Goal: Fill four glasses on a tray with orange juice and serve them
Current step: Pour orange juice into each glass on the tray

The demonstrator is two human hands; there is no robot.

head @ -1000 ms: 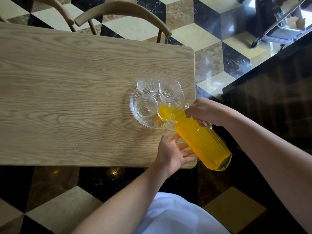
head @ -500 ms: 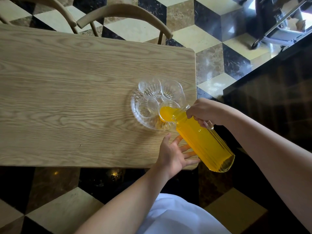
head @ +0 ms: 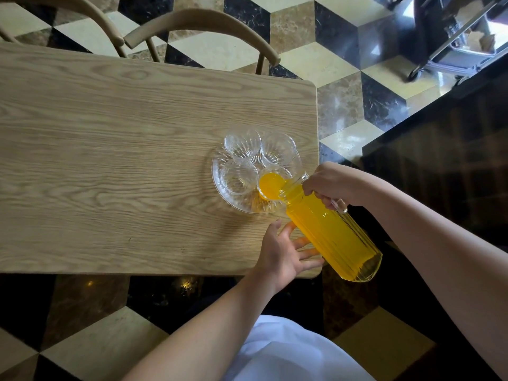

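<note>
Juice pitcher (head: 334,232) tilts over the near glass (head: 270,185), gripped between both hands.

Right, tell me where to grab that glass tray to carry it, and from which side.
Grip the tray by its bare rim at the left and near edges, hands coming in low from opposite sides. The four glasses crowd its middle, and the tilted pitcher blocks the right side.

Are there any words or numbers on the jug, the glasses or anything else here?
No, none can be read. The jug, the glasses and their tray, and the table are all plain. The cart on the floor shows no readable label.
</note>
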